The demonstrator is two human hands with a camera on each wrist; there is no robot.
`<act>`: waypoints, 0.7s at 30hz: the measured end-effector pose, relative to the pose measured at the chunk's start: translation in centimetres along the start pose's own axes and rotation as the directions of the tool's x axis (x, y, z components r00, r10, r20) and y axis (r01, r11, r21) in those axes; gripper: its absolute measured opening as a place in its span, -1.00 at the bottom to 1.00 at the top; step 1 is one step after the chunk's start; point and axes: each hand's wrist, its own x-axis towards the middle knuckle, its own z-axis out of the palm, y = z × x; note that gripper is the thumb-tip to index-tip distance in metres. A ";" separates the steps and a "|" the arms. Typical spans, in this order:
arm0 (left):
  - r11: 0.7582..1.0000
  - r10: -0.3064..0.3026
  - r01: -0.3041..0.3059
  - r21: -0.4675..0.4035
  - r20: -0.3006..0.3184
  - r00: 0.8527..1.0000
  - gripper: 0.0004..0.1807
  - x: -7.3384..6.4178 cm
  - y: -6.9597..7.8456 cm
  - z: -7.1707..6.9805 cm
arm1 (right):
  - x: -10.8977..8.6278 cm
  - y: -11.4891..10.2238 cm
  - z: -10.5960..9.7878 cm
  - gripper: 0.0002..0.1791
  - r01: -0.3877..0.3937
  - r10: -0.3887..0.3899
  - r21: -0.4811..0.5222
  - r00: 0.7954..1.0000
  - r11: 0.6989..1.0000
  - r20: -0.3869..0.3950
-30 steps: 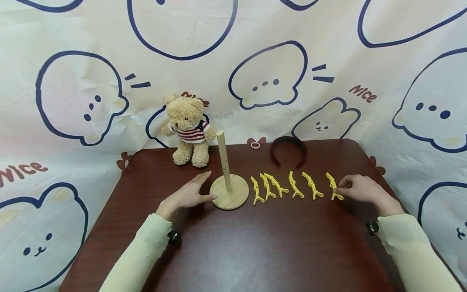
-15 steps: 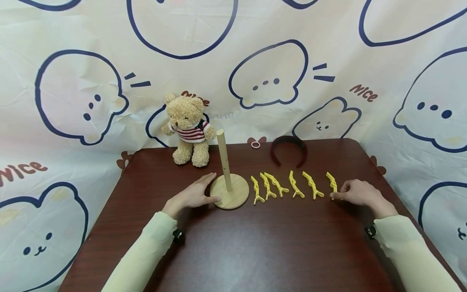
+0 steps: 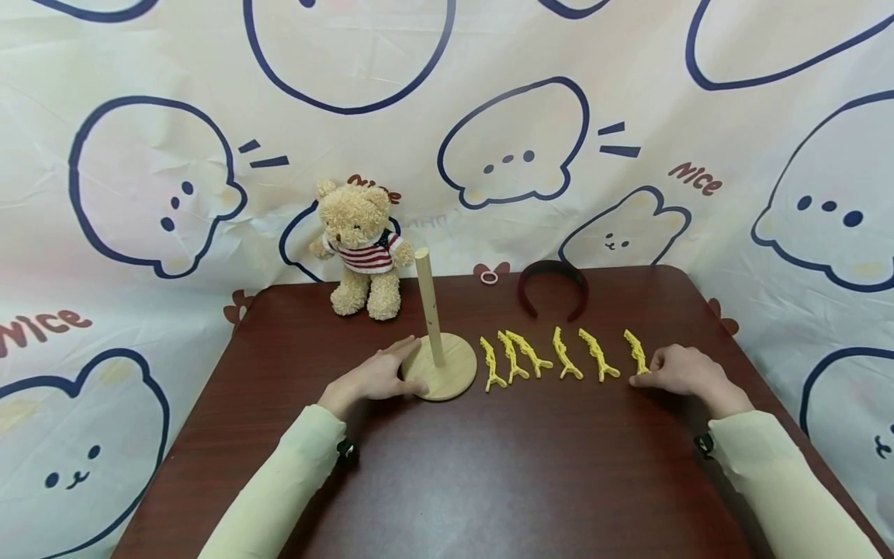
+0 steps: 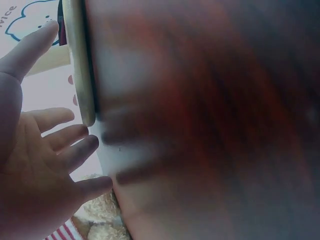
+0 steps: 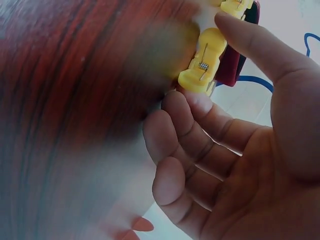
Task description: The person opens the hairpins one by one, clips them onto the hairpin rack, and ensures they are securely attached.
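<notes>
Head view: see, between three and four o'clock, the right hand (image 3: 683, 370), pinching between thumb and index finger the near end of a slim, jagged yellow plastic clip (image 3: 635, 349), laid with its far end towards eleven. Cannot make out the near end, covered by the fingers. Find at seven o'clock the left hand (image 3: 373, 375), thumb and fingers spread around the near side of a pale wooden stand (image 3: 436, 341) with round base and upright peg; thumb over the rim. Note five similar yellow clips (image 3: 534, 359) lying between stand and right hand, at nine o'clock from the right fingers. See farther back a curly beige teddy bear (image 3: 363, 252) in a striped shirt, between ten and eleven from the stand, and a dark red curved headband (image 3: 523, 289), at ten from the right hand, all on a glossy reddish-brown worktop (image 3: 489, 473).

Left wrist view: see straight, separated fingers at eight o'clock and the base edge-on at ten, near the fingertips. Cannot tell how firmly touched. Find the bear cut off at seven, the worktop badly blurred.

Right wrist view: see the pinched clip foreshortened at one o'clock, thumb above, index finger below, metal spring (image 5: 203, 65) showing; remaining fingers bent. Note another clip cut off by the top edge, and the headband partly hidden at two.
</notes>
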 end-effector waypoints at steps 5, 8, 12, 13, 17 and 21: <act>1.000 -0.001 0.001 -0.001 0.007 1.000 0.03 0.1 0.0 0.2 | 0.0 0.3 0.0 -0.44 0.018 -0.018 0.020 1.000 1.000 -0.004; 1.000 -0.001 0.001 0.004 0.009 1.000 0.04 0.1 -0.1 0.2 | -0.1 0.5 -0.1 -0.47 0.042 -0.041 0.033 0.999 0.999 -0.026; 1.000 -0.004 0.004 0.007 0.012 1.000 0.06 0.1 -0.1 0.2 | -0.1 0.7 -0.3 -0.50 0.055 -0.053 0.045 0.997 0.997 -0.047; 1.000 -0.005 0.005 0.006 0.013 1.000 0.06 0.1 -0.1 0.2 | -0.1 0.8 -0.3 -0.51 0.054 -0.052 0.049 0.997 0.997 -0.048; 1.000 -0.009 0.009 0.009 0.021 1.000 0.07 0.1 -0.1 0.2 | 0.0 0.9 -0.4 -0.52 0.055 -0.052 0.058 0.997 0.997 -0.065; 1.000 -0.015 0.015 0.013 0.025 1.000 0.07 0.2 -0.1 0.1 | 0.0 1.1 -0.6 -0.55 0.076 -0.070 0.051 0.992 0.996 -0.101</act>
